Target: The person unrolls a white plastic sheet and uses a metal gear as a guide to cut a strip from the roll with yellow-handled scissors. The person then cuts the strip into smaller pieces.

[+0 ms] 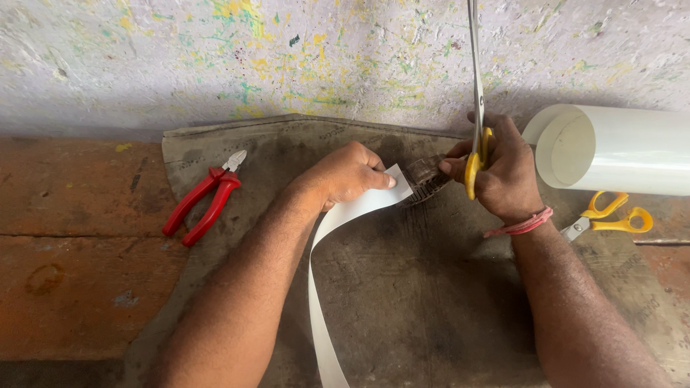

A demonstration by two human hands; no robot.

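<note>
Head view, near to far. 2 forearms enter from 6 o'clock and converge at the centre of a dark worn mat (402, 309) spread over the bench (79, 237).

A long white strip (321, 287) rises from the 6 o'clock edge, its long axis running roughly from 6 toward 1 o'clock, and ends at a squared tip. The left hand (345, 174) has its grip closed on that tip, thumb and fingers pinching the strip flat. Touching the tip at its 3 o'clock side is a small dark ridged piece (425, 179), its material not clear; the fingertips of the right hand (503, 172) rest on its far end.

The right hand's grip is also closed around the yellow handles of a pair of scissors (476, 108), whose blades point straight to 12 o'clock, away from the strip. Both hands are about equally near the strip tip, which lies at 9 o'clock from the right hand. A pink band (521, 224) circles that wrist.

Open mat lies at 6 o'clock of the hands. At 9 o'clock, well apart, lie red-handled pliers (205, 197) across the mat's edge. At 3 o'clock lie a second pair of yellow scissors (611, 215) and, beyond them, a white roll (618, 147) on its side. A paint-flecked wall (287, 57) closes the scene at 12 o'clock.
</note>
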